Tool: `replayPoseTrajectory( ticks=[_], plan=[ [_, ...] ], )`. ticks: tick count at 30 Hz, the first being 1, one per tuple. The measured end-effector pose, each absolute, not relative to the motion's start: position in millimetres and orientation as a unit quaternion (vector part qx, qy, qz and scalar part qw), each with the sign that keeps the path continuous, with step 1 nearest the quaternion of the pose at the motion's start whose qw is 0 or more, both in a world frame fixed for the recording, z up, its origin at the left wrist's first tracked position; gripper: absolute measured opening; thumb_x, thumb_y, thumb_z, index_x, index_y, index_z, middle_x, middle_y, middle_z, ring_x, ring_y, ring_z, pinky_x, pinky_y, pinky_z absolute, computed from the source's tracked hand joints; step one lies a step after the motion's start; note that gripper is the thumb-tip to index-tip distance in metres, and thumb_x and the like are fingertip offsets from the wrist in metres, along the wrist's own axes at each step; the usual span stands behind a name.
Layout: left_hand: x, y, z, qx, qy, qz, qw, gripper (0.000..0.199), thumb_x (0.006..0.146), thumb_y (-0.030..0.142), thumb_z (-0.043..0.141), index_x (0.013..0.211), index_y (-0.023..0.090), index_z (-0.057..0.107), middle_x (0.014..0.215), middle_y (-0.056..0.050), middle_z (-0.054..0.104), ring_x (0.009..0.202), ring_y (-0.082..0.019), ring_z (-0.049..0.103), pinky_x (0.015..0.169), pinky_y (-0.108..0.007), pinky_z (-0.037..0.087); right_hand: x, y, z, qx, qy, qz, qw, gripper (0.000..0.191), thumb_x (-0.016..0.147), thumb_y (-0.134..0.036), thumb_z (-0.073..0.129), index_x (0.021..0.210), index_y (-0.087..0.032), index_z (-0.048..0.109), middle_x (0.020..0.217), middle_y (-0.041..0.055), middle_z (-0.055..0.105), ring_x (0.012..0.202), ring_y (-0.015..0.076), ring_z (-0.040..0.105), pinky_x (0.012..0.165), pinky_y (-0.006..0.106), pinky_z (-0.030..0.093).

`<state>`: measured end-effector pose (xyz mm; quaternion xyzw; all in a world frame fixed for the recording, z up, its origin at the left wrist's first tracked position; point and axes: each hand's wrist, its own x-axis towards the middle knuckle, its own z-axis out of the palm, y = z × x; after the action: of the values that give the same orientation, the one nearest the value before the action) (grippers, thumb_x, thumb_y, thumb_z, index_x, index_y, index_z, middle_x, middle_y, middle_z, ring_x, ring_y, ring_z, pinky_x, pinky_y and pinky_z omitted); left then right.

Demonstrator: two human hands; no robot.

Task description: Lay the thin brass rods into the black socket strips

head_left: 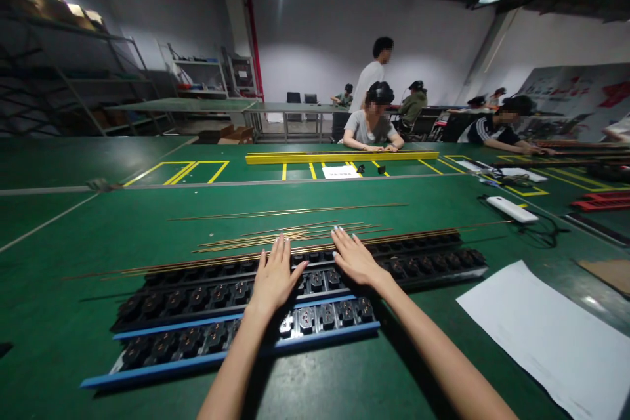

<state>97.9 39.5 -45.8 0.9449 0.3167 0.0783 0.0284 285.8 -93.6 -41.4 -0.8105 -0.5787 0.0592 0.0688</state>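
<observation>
My left hand [275, 277] and right hand [359, 261] are both spread palm-down over the rows of black sockets [199, 296], fingers stretched out and grasping nothing that I can see. My fingertips reach across the thin brass-coloured rods [418, 234], which lie lengthwise along the far edge of those rows; whether my skin presses on them I can't tell. Just beyond my fingers, a loose bunch of similar rods [241, 242] rests on the green worktop [88, 226], and a further pair [295, 211] lies apart behind it. Nearer to me, under my left forearm, sits a shorter socket strip with blue edges [325, 342]. To the right is a white sheet of paper [551, 341], with a white power strip [512, 209] and its black cable beyond. Across the worktop, a person in a grey shirt [368, 128] leans behind a long yellow rail [342, 158].
</observation>
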Motion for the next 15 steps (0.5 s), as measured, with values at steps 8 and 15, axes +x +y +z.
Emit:
replayPoseTrajectory(
  ticks=[8, 15],
  plan=[
    [98.7, 46.8, -46.9, 0.930, 0.354, 0.061, 0.079, 0.091, 0.083, 0.072, 0.011, 0.144, 0.004, 0.020, 0.152, -0.018, 0.009, 0.141, -0.029, 0.009, 0.112, -0.047, 0.019, 284.5, -91.0, -42.0, -0.812, -0.576, 0.073, 0.057, 0.064, 0.092, -0.041, 0.018, 0.148, -0.011, 0.010, 0.155, 0.0063, 0.006, 0.142, 0.0165, 0.004, 0.115, 0.040, 0.009],
    [98.5, 45.4, -41.3, 0.929, 0.353, 0.044, 0.100, 0.094, 0.081, 0.075, 0.014, 0.144, 0.005, 0.021, 0.152, -0.018, 0.008, 0.141, -0.028, 0.008, 0.113, -0.046, 0.018, 283.2, -91.1, -42.3, -0.812, -0.577, 0.065, 0.053, 0.065, 0.091, -0.042, 0.019, 0.148, -0.011, 0.009, 0.154, 0.0067, 0.005, 0.142, 0.0167, 0.003, 0.115, 0.041, 0.009]
  ],
)
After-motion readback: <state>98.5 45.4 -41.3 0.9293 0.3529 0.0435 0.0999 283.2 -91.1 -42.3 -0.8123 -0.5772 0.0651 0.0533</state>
